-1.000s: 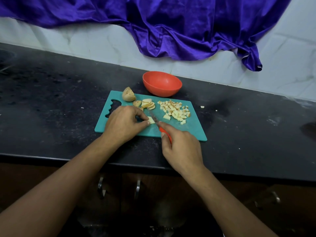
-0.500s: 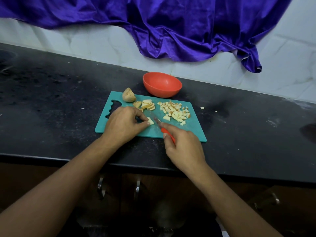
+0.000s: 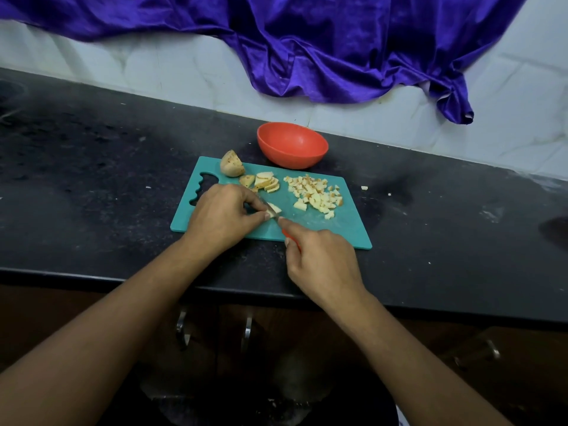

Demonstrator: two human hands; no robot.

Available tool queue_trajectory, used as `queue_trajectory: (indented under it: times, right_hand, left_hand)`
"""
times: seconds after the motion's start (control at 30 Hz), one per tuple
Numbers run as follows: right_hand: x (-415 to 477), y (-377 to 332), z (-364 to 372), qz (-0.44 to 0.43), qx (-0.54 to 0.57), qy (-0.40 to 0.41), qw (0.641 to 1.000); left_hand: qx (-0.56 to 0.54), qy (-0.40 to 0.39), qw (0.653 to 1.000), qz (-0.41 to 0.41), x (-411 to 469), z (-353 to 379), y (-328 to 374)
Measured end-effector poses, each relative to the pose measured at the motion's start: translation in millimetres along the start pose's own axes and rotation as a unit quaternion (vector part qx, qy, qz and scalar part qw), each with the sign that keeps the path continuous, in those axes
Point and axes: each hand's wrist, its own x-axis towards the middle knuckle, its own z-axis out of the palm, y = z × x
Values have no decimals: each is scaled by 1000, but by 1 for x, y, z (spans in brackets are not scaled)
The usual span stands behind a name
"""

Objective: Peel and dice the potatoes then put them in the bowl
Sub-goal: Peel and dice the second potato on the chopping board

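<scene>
Single head-worn view, wide-angle, looking forward and down at the dark surface (image 3: pixel 430 216), close, over both forearms toward the wall.

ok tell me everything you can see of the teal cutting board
The cutting board is a flat teal rectangle, plastic by the look, with rounded corners and a wavy grip cut-out at its left end. It lies on the black counter, slightly askew. On it sit a skin-on potato chunk, a few slices and a pile of dice. The left hand holds a small potato piece down on it while the right hand cuts with a knife.
</scene>
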Motion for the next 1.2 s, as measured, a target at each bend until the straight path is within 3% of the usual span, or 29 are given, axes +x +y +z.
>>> queue_trajectory:
  times: [0.23, 0.73, 0.97, 1.2]
  right_hand:
    - [-7, 0, 3, 26, 80, 34, 996]
    - [-2, -5, 6, -6, -11, 17, 1000]
    - [-10, -5, 5, 23, 99, 57, 993]
    - [-10, -6, 6, -2, 53, 51, 997]
  left_hand:
    - [8, 3, 1000, -6, -2, -2, 1]
    - [17, 8, 1000, 17, -2, -2, 1]
    - [19, 16, 1000, 17, -7, -2, -2]
    - [17, 20, 1000, 16, -8, -3, -1]
